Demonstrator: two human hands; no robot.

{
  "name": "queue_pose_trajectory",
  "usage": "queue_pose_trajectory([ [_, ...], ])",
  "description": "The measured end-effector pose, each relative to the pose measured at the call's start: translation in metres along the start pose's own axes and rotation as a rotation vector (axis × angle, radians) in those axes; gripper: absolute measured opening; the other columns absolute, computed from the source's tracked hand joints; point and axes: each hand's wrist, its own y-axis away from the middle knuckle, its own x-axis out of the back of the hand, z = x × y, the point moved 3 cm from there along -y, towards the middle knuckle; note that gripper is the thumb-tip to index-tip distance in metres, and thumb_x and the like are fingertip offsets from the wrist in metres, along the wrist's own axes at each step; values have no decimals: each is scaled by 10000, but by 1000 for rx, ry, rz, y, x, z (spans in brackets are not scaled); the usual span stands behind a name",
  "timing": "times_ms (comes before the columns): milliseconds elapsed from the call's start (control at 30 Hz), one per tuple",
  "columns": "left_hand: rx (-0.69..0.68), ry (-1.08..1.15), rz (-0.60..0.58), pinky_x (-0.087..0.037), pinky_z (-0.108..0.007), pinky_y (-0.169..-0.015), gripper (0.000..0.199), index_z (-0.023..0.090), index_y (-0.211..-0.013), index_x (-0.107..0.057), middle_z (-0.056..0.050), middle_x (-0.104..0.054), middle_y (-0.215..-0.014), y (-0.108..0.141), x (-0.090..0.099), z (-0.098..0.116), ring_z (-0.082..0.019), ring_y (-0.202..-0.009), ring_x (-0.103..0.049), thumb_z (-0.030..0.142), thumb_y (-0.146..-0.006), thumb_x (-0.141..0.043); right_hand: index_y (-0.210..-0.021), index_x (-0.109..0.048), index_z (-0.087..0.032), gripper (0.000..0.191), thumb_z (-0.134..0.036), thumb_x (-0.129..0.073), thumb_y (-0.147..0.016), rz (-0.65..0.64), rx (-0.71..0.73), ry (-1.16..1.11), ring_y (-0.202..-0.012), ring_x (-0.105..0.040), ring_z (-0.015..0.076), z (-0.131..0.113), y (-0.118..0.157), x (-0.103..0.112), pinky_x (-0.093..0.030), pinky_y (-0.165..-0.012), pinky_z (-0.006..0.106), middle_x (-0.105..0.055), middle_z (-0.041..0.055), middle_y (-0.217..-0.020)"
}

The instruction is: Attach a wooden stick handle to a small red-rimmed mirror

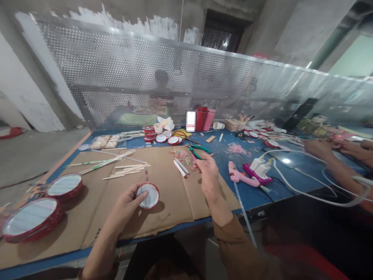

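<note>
My left hand (129,200) grips a small round red-rimmed drum-like piece (152,197), thumb across its white face. A thin strip (146,175) sticks up from its far edge. My right hand (207,171) is over the cardboard's right part with its fingers drawn together; whatever sits between the fingertips is too small to make out. Just beyond those fingers lie green-handled pliers (201,148). Small coloured rubber bands (180,154) are scattered near the right hand, and white marker-like pens (181,168) lie to its left.
Two larger red-rimmed round pieces (30,219) (64,184) stand at left on the cardboard (171,202). Wooden sticks (128,170) lie behind my left hand. Rightward are a pink glue gun (241,175), a purple power strip (256,174), cables, and another person's hands (319,149).
</note>
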Motion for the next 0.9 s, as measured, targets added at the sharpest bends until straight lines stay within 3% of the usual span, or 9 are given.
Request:
queue_pose_trajectory([
  [67, 4, -7, -1, -477, -293, -725, 447, 140, -1038, -648, -75, -706, -929, 0, -1, 1, -205, -805, -628, 479, -748, -672, -1018, -627, -146, 422, -406, -661, -688, -255, -41, 40, -614, -605, 132, 8, 20, -27, -453, -544, 238, -671, 19, -719],
  [133, 1, -3, 10, -478, -295, -736, 435, 144, -1031, -652, -72, -706, -932, 1, -2, 2, -207, -813, -630, 465, -739, -677, -903, -658, -163, 332, -442, -653, -723, -477, -68, 75, -635, -610, 127, 16, 42, -49, -461, -571, 235, -681, 28, -739],
  [267, -46, -12, 8, -473, -301, -798, 380, 148, -1046, -654, -77, -704, -981, 2, -4, 7, -216, -893, -631, 398, -760, -656, -877, -666, -175, 335, -492, -616, -785, -706, -134, 94, -637, -594, 123, 29, 72, -72, -448, -539, 222, -668, 20, -768],
  [500, -52, 17, -3, -477, -326, -810, 364, 133, -1045, -635, -86, -693, -969, 1, -7, 7, -223, -894, -633, 351, -753, -642, -823, -678, -156, 366, -513, -669, -742, -784, -277, 44, -491, -457, 85, 27, 85, -79, -365, -465, 213, -579, -32, -594],
  [900, -90, 56, -20, -473, -324, -829, 349, 154, -1051, -599, -78, -674, -1000, 2, -8, 6, -216, -932, -620, 339, -761, -657, -808, -677, -152, 348, -471, -734, -682, -769, -341, -30, -577, -530, 99, 25, 89, -82, -405, -536, 220, -663, 0, -712],
])
